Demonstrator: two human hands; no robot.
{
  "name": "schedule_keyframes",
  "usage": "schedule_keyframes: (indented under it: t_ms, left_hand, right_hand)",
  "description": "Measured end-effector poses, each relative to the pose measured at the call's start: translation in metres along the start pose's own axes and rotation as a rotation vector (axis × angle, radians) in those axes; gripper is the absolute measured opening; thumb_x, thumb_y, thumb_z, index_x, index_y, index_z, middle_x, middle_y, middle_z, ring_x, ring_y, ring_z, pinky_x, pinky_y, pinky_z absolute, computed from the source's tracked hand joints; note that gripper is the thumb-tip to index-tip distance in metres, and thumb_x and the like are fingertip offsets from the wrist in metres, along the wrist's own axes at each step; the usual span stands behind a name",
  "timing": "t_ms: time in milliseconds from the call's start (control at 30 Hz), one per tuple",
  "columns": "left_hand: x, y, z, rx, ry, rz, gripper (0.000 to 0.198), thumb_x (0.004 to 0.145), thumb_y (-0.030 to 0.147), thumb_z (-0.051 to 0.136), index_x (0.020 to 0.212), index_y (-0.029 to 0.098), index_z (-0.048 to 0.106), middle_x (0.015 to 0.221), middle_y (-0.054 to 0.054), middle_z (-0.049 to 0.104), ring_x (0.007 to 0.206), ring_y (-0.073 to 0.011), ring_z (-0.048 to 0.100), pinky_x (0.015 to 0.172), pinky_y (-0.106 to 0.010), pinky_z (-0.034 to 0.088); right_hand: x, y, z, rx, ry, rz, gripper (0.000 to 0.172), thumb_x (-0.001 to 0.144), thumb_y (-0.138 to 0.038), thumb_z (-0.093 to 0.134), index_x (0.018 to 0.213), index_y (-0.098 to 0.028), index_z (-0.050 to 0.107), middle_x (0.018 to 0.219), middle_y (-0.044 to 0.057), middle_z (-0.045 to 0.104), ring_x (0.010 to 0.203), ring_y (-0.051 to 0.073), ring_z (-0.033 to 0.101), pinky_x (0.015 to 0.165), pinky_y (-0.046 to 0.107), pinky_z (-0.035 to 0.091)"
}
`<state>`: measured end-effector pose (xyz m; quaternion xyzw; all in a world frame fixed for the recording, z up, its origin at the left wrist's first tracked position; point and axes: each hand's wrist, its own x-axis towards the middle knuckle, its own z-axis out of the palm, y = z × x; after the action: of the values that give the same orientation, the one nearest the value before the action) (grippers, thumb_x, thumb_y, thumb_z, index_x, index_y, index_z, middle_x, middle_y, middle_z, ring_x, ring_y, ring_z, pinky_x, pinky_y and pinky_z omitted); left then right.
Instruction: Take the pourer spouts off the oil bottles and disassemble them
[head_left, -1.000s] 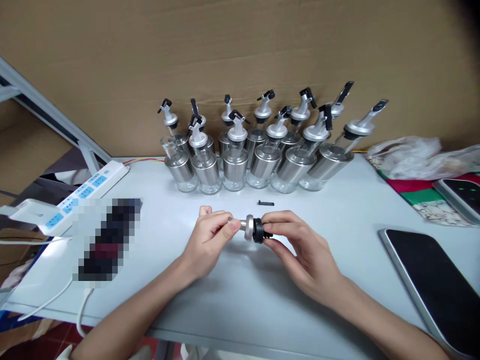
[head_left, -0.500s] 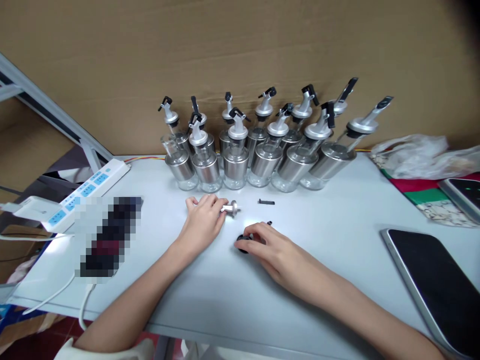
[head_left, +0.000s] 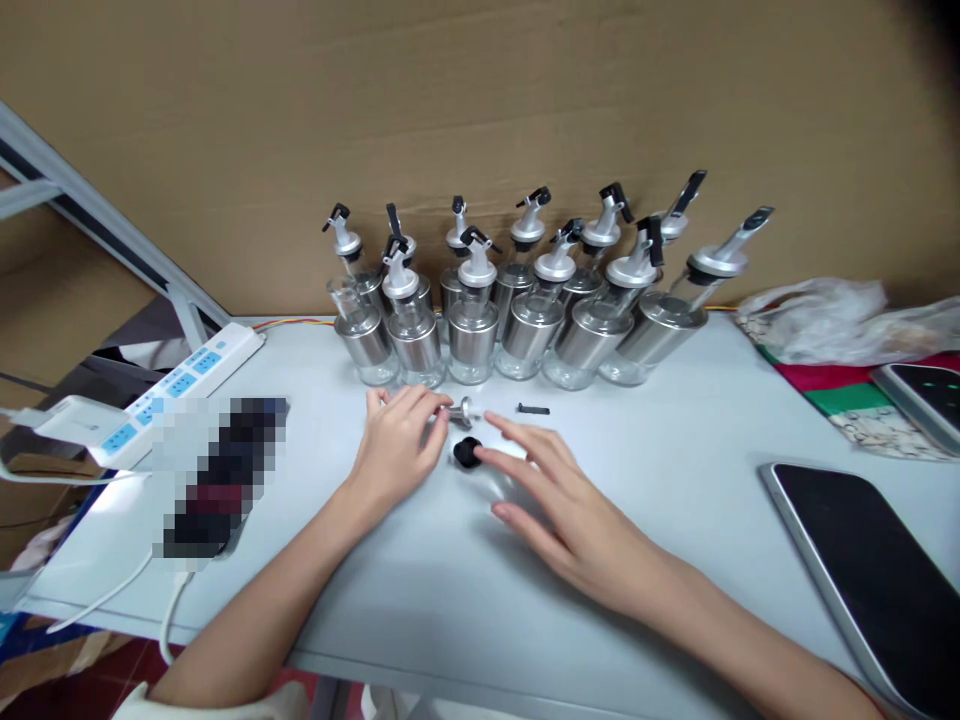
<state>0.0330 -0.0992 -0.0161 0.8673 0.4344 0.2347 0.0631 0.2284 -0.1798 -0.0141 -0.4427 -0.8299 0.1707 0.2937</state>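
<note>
My left hand (head_left: pixel 401 430) rests on the table, its thumb and fingers closed on a silver pourer spout (head_left: pixel 466 411) whose round flange points right. My right hand (head_left: pixel 559 500) is open with fingers spread; its index fingertip is at the edge of a round black stopper (head_left: pixel 467 452) lying on the table. I cannot tell whether they touch. A small black lever flap (head_left: pixel 533 409) lies beyond the right fingertips. Behind the hands stand glass bottles (head_left: pixel 472 335) with steel bands, most topped by silver pourers; the front-left bottle (head_left: pixel 364 335) has a bare glass neck.
On the left lie a power strip (head_left: pixel 180 385) with a plugged-in charger and a pixelated dark device (head_left: pixel 229 480) on a cable. A large black-screened device (head_left: pixel 862 570) lies at the right. Behind it are a plastic bag (head_left: pixel 817 315), colored cloth and another device (head_left: pixel 922 400).
My right hand has let go of the black stopper, which now lies farther forward and left, near the spout. The right fingers have spread. My left hand keeps the spout almost in place.
</note>
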Motion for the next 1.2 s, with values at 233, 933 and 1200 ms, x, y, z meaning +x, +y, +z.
schedule_keyframes:
  t_ms: [233, 933, 1200]
  left_hand:
    - [0.001, -0.005, -0.014, -0.182, 0.542, 0.007, 0.017, 0.091, 0.024, 0.047, 0.106, 0.02, 0.054, 0.102, -0.007, 0.059, 0.099, -0.0212, 0.054, 0.085, -0.036, 0.044]
    - [0.063, 0.017, -0.028, -0.405, 0.695, 0.01, 0.045, 0.095, 0.057, 0.029, 0.116, 0.02, 0.04, 0.114, -0.012, 0.056, 0.098, -0.021, 0.056, 0.086, -0.036, 0.04]
    - [0.045, 0.057, -0.05, -0.069, 0.188, 0.532, 0.04, 0.1, 0.045, 0.027, 0.108, 0.015, 0.051, 0.092, -0.005, 0.069, 0.079, -0.0164, 0.062, 0.081, -0.035, 0.027]
  right_hand:
    - [0.004, -0.003, -0.012, 0.06, 0.53, 0.094, 0.033, 0.091, -0.021, 0.046, 0.123, -0.027, 0.047, 0.133, 0.011, 0.044, 0.126, 0.026, 0.04, 0.1, 0.05, 0.036]
    - [0.053, -0.041, -0.06, 0.209, 0.625, -0.045, 0.019, 0.091, -0.022, 0.048, 0.109, -0.026, 0.053, 0.104, 0.005, 0.058, 0.1, 0.02, 0.054, 0.087, 0.037, 0.045]
    - [0.051, -0.04, -0.07, 0.062, 0.555, 0.12, 0.018, 0.084, -0.03, 0.061, 0.074, -0.024, 0.047, 0.054, -0.005, 0.049, 0.042, 0.009, 0.042, 0.037, 0.021, 0.034]
